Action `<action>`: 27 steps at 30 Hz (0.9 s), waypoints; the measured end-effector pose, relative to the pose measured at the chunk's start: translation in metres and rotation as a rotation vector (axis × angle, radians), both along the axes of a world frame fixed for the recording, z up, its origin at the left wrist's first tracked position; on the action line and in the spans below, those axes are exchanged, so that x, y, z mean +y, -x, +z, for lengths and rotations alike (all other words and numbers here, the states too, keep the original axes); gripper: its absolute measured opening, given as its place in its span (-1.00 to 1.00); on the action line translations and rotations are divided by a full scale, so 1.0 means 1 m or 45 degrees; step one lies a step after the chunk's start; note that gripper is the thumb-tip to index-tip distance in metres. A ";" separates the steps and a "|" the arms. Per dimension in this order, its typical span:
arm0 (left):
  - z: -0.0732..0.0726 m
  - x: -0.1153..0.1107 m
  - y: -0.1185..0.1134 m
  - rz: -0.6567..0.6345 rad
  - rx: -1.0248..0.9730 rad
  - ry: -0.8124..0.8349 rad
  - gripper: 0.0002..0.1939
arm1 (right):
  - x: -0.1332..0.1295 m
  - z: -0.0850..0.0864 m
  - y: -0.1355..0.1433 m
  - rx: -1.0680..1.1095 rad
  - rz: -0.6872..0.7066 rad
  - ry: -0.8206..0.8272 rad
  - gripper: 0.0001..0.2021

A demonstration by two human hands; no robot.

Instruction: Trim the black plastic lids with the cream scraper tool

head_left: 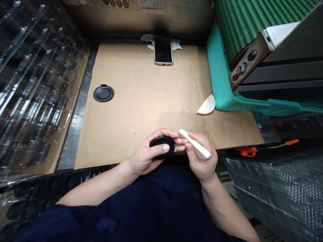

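My left hand [148, 153] grips a round black plastic part [157, 153], its thumb lying across the face. In my right hand [203, 159] is a flat off-white block [198, 148], like a sponge or felt pad, pinched between thumb and fingers. The fingertips of my left hand reach close to the block's near side. Further off, a half-round off-white piece [207, 105] lies on the cardboard beside the green bin. On the left of the cardboard rests another round black part [103, 93] with a small tab at its top.
A phone [163, 50] lies on a white cloth [176, 44] at the back of the cardboard sheet [141, 84]. To the right stand a teal bin [222, 77] and a green conveyor belt [252, 23]. Plastic-wrapped stacks [32, 84] line the left. An orange-handled tool [248, 151] sits lower right.
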State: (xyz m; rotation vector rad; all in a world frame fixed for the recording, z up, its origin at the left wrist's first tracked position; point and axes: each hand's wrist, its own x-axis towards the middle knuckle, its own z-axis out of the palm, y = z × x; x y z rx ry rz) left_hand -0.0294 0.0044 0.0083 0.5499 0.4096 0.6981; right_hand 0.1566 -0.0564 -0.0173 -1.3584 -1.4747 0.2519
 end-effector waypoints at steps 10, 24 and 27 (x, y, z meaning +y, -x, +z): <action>0.002 0.000 -0.001 0.043 0.001 0.015 -0.73 | -0.001 0.000 0.000 -0.005 -0.007 0.022 -0.62; -0.002 0.001 0.001 0.032 -0.030 -0.112 -0.82 | -0.001 -0.002 -0.001 -0.028 0.001 0.003 -0.60; -0.002 0.001 0.002 0.013 -0.023 -0.104 -0.80 | -0.001 -0.003 -0.002 -0.036 0.008 0.008 -0.59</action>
